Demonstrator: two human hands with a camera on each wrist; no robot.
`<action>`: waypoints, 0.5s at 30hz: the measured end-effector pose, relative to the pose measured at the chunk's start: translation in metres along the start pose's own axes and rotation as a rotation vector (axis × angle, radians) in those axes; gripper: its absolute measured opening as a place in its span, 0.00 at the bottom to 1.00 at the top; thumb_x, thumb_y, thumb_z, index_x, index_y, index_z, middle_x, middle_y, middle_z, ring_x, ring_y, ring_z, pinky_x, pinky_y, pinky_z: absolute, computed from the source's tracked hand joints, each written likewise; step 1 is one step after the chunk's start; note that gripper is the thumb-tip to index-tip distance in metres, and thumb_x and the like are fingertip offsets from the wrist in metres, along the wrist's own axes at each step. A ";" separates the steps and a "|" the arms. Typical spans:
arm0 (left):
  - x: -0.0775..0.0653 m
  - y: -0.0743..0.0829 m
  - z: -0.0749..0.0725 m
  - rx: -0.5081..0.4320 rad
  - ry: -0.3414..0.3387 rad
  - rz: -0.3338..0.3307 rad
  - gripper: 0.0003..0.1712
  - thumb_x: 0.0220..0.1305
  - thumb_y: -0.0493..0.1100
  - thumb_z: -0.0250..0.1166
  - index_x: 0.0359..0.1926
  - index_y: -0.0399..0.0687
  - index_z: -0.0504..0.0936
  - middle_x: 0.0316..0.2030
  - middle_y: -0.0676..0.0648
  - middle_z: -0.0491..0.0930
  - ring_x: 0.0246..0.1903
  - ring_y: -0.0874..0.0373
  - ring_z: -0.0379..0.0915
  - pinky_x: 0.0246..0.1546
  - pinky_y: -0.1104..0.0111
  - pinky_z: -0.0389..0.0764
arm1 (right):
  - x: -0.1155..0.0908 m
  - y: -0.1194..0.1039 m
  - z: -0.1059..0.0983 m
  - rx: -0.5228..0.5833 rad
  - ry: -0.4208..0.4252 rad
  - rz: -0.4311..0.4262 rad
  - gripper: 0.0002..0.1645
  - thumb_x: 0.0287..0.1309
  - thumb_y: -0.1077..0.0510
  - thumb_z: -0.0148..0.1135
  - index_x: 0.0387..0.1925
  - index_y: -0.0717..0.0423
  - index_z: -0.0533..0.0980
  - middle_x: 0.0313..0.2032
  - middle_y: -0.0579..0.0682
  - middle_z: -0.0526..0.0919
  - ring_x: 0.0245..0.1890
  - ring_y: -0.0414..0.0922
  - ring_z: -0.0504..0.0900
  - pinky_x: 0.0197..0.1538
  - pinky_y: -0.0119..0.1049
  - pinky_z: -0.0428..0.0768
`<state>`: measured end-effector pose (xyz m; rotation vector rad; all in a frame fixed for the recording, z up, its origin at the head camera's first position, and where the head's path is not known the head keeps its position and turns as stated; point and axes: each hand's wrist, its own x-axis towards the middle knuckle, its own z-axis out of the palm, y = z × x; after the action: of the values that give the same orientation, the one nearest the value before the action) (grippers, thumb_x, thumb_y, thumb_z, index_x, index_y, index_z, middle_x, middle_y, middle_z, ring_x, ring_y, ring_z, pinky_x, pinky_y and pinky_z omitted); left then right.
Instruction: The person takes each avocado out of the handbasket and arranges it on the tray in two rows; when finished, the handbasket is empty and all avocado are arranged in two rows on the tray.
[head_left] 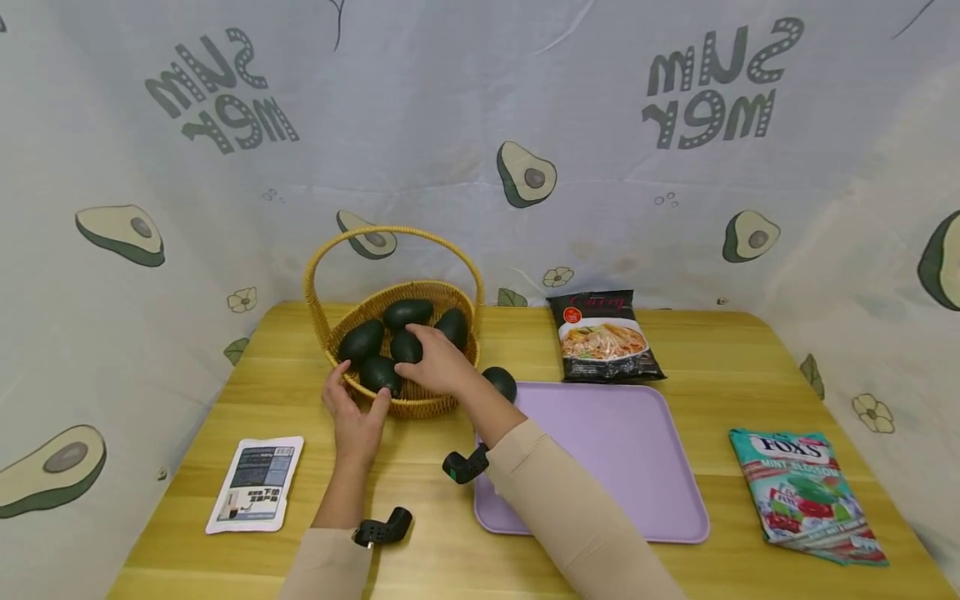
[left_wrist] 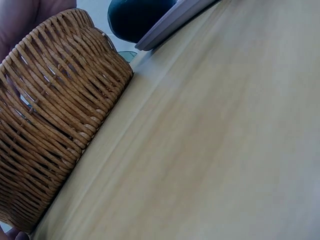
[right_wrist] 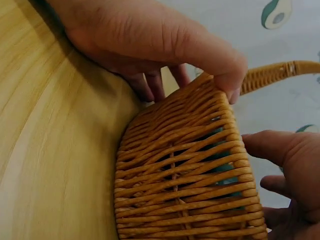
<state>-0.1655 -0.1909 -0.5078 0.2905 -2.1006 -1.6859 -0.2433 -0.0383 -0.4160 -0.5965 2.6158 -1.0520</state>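
Note:
In the head view, my left hand [head_left: 358, 425] grips the front left rim of a yellow wicker basket [head_left: 420, 408], its thumb over the rim beside the nearest avocado [head_left: 379, 375]. The right wrist view shows that hand's fingers against the outer weave. My right hand [head_left: 442, 362] reaches over the right part of the rim, thumb and forefinger around the dark green avocado in the middle [head_left: 406, 347]; its other fingers are largely hidden. Around it lie further avocados at the left [head_left: 361, 340], back [head_left: 408, 312] and right [head_left: 453, 327].
A lilac tray [head_left: 615, 467] lies right of the basket, under my right forearm, with one avocado [head_left: 500, 382] at its far left corner. Behind it is a black curry packet [head_left: 606, 337]. A mint candy bag [head_left: 806, 496] lies far right, a white pouch [head_left: 257, 485] at left. The basket handle arches overhead.

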 end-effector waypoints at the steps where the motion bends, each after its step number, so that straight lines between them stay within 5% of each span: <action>1: 0.000 0.000 0.000 0.000 0.001 0.003 0.44 0.63 0.39 0.66 0.75 0.50 0.54 0.74 0.38 0.45 0.74 0.43 0.47 0.74 0.44 0.53 | 0.002 0.000 0.001 0.003 0.000 0.005 0.45 0.67 0.47 0.65 0.79 0.51 0.58 0.78 0.55 0.60 0.78 0.55 0.59 0.76 0.55 0.64; 15: 0.001 0.001 0.003 -0.020 0.049 0.001 0.35 0.70 0.45 0.65 0.72 0.49 0.60 0.72 0.38 0.49 0.68 0.41 0.56 0.70 0.46 0.60 | 0.017 0.000 0.016 0.064 0.104 0.108 0.30 0.69 0.47 0.64 0.69 0.47 0.69 0.73 0.58 0.64 0.69 0.59 0.72 0.69 0.57 0.72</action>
<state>-0.1672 -0.1886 -0.5070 0.3215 -2.0475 -1.6809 -0.2521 -0.0552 -0.4287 -0.3917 2.6569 -1.1574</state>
